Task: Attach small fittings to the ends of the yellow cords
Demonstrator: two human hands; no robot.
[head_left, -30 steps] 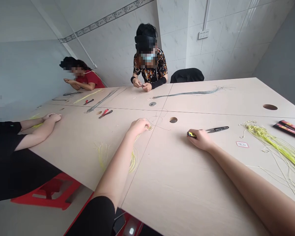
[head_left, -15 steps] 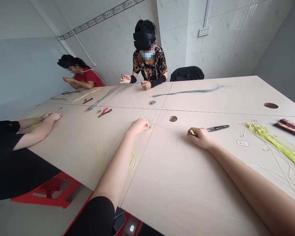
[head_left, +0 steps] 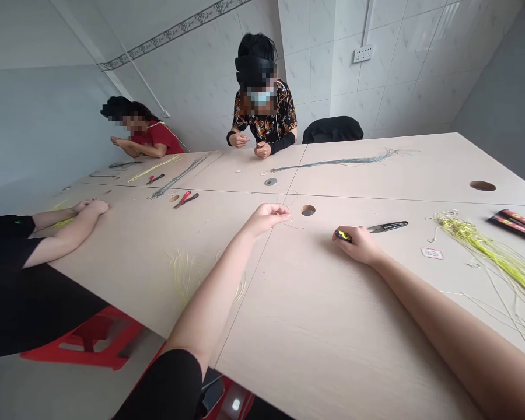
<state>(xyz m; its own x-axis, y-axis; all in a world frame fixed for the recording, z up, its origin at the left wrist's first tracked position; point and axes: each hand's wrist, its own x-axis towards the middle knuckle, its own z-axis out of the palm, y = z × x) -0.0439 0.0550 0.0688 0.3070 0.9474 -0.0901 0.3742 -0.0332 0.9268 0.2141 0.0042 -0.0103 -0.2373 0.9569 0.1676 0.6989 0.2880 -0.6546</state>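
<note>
My left hand reaches across the light wooden table with its fingers pinched on a thin pale string, just left of a round cable hole. Loose yellow cords lie under my left forearm. My right hand rests closed on the table, holding a small yellow and black object. Black thread snips lie just beyond that hand.
A bundle of yellow cords and red and black packets lie at the right. Grey cords and red-handled pliers lie further off. Three other people sit along the left and far edges; a black chair stands behind.
My left hand has moved forward and to the right, from the yellow cords toward the cable hole, pinching a thin string. The person opposite brought both hands together. My right hand stayed put.
</note>
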